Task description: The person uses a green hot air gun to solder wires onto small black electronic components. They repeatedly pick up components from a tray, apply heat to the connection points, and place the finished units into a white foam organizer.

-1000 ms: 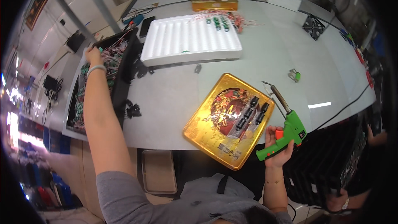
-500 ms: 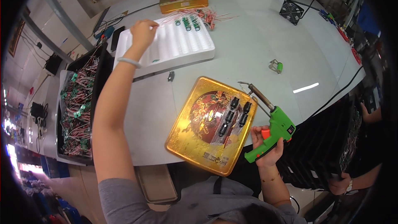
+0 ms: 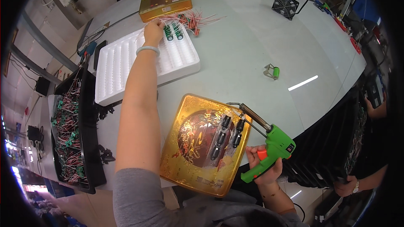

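Note:
My left hand (image 3: 154,32) reaches over the far side of a white ribbed foam tray (image 3: 110,61). Its fingers are drawn together beside green cylindrical parts (image 3: 179,33) standing in the tray's grooves; the fingertips' contents are hidden. In my right hand (image 3: 270,178) is a green soldering gun (image 3: 280,141) with a red trigger, its fingers wrapped round the handle. The gun's metal tip extends over the upper right corner of a gold tin (image 3: 179,143). Several small black parts (image 3: 220,138) lie on the tin in clear plastic.
At left stands a black bin (image 3: 88,143) of wired green boards. Thin red and white wires (image 3: 195,19) lie beyond the tray near another gold tin (image 3: 166,6). A fan (image 3: 285,5) and a small green-rollered metal piece (image 3: 272,72) are on the table. Another person's hand (image 3: 347,186) is at right.
My left hand has moved right across the tray to the green parts. The view has shifted, and the soldering gun's tip now sits lower, against the tin's corner area.

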Action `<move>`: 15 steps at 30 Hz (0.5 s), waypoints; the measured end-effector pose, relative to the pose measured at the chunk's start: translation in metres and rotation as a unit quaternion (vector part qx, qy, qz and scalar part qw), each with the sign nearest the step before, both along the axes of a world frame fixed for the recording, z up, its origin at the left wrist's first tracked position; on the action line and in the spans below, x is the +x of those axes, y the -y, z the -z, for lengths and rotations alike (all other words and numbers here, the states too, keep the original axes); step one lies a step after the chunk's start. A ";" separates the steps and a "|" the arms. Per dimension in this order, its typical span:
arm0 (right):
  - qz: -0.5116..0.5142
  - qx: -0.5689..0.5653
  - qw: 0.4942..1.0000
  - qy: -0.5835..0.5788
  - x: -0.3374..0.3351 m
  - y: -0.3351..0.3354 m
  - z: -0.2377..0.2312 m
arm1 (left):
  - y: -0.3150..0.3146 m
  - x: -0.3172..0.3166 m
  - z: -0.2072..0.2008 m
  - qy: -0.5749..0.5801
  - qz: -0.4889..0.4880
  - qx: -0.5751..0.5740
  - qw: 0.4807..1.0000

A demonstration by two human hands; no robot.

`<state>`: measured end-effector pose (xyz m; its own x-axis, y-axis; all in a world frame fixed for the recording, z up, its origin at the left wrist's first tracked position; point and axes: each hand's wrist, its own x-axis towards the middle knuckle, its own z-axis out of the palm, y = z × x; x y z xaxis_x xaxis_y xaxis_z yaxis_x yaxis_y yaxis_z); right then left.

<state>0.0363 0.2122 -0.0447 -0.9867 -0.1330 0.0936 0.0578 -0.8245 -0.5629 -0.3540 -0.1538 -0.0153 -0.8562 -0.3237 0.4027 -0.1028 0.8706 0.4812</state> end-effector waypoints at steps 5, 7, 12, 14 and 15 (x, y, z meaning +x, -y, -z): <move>0.004 0.010 1.000 0.022 0.001 0.002 0.000 | 0.012 -0.007 0.004 -0.204 0.101 0.368 0.901; 0.002 0.015 1.000 0.026 0.001 0.000 -0.003 | 0.016 -0.008 0.001 -0.199 0.095 0.423 0.879; -0.005 -0.003 0.998 0.057 0.000 -0.013 -0.011 | 0.009 0.009 -0.034 -0.263 0.078 0.375 0.885; -0.017 0.031 0.999 0.028 -0.009 -0.033 -0.024 | 0.013 0.026 -0.059 -0.284 0.088 0.374 0.878; 0.000 0.043 0.999 -0.014 -0.015 -0.047 -0.032 | 0.015 0.038 -0.073 -0.281 0.102 0.394 0.869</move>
<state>0.0217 0.2588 -0.0125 -0.9839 -0.1418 0.1086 0.0415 -0.7731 -0.6329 -0.3157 -0.1692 0.0575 -0.6673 -0.5530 0.4989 0.4600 0.2207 0.8600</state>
